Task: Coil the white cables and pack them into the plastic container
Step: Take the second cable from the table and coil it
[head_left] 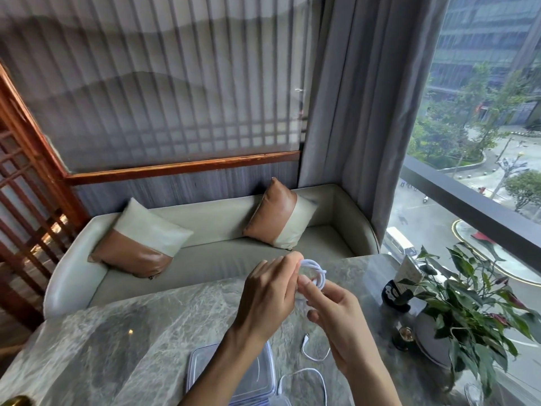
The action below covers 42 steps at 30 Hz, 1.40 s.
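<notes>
Both hands raised above the grey-veined marble table (131,332), meeting near centre. The left hand (265,297) is closed around one side of a small coil of thin white cable (317,273), fingers curled toward the loop. The right hand (333,315) pinches the coil's lower part between thumb and forefinger, remaining fingers loosely bent. The loop stands out above and between the two hands, clear of the table.

A loose white cable (317,357) lies on the marble just below the right hand, its plug end pointing up. Another loose white cable (304,376) curves nearer the camera. The clear rectangular plastic container (205,361) sits on the table under the left forearm, partly hidden by it.
</notes>
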### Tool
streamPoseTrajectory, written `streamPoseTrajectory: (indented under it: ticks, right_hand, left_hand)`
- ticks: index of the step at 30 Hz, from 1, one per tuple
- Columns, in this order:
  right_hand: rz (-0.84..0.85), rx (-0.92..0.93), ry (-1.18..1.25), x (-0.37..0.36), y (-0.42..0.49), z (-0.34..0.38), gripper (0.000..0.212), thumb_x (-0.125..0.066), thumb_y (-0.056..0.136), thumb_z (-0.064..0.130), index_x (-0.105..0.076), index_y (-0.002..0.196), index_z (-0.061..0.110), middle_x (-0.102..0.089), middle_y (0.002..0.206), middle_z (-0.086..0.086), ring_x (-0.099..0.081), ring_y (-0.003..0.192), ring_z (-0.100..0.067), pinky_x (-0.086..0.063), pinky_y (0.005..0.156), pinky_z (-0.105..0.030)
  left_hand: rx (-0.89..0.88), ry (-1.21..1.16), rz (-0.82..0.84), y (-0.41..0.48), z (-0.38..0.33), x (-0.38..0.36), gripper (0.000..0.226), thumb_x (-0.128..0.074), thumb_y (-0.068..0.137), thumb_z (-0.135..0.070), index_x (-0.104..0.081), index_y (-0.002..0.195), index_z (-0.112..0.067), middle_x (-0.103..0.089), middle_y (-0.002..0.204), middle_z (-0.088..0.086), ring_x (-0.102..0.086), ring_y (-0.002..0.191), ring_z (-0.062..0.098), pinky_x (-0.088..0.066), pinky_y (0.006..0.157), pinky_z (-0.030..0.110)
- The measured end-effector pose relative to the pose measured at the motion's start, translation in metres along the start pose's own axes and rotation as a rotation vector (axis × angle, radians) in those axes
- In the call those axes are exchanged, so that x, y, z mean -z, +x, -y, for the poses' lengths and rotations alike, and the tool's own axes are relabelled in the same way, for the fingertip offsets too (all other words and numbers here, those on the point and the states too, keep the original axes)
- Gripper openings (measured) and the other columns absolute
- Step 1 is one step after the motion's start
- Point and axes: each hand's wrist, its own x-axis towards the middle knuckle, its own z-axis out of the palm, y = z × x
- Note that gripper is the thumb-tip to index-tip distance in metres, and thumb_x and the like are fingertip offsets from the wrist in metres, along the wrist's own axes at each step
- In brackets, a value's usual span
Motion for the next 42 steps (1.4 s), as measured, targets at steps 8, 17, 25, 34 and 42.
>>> streamPoseTrajectory:
  ticks: [8,17,25,34,42]
  right_hand:
    - [-0.154,0.048,-0.607,0.008,0.012,0.007,0.033,-0.068,0.087,0.038,-0.066,0.074,0.008,-0.063,0.056,-0.001,-0.064,0.051,-0.013,-0.055,0.061,-0.035]
    - [-0.207,0.331,-1.139,0.006,0.020,0.022,0.019,-0.042,0.088,0.000,-0.035,0.092,0.018,-0.051,0.070,0.002,-0.054,0.077,-0.036,-0.021,0.060,-0.032]
    - [0.066,0.344,-1.093,0.054,0.028,0.041,0.047,-0.047,0.088,0.003,-0.057,0.102,0.046,-0.069,0.073,0.007,-0.065,0.066,-0.015,-0.049,0.066,-0.033]
    - [0.631,0.027,-0.257,0.084,0.015,0.035,0.034,-0.058,0.095,0.012,-0.059,0.128,0.004,-0.063,0.074,-0.003,-0.054,0.061,-0.014,-0.047,0.059,-0.020]
    - [0.354,-0.195,-0.110,0.028,0.029,-0.048,0.028,-0.059,0.092,-0.005,-0.075,0.107,0.012,-0.067,0.084,-0.006,-0.068,0.074,-0.013,-0.057,0.071,-0.020]
  left_hand:
    - [-0.210,0.227,0.026,0.009,0.002,-0.005,0.024,-0.044,0.100,-0.022,-0.064,0.109,-0.012,-0.056,0.068,0.000,-0.054,0.062,0.023,-0.041,0.060,0.033]
    - [-0.218,0.265,0.112,0.035,-0.022,-0.015,0.006,-0.064,0.087,-0.016,-0.064,0.092,-0.016,-0.055,0.068,-0.002,-0.054,0.063,0.022,-0.040,0.061,0.032]
    - [-0.326,0.051,0.186,0.047,-0.004,-0.007,0.032,-0.037,0.103,-0.022,-0.065,0.099,-0.009,-0.059,0.074,0.003,-0.054,0.068,0.024,-0.042,0.067,0.031]
    - [-0.459,-0.212,0.253,0.034,0.020,0.010,0.029,-0.030,0.105,-0.025,-0.053,0.114,-0.011,-0.059,0.081,0.009,-0.048,0.073,0.023,-0.040,0.074,0.028]
    - [0.375,-0.431,0.343,-0.060,0.045,0.004,0.027,-0.040,0.102,-0.036,-0.056,0.121,-0.025,-0.065,0.091,-0.018,-0.059,0.082,-0.006,-0.044,0.077,0.013]
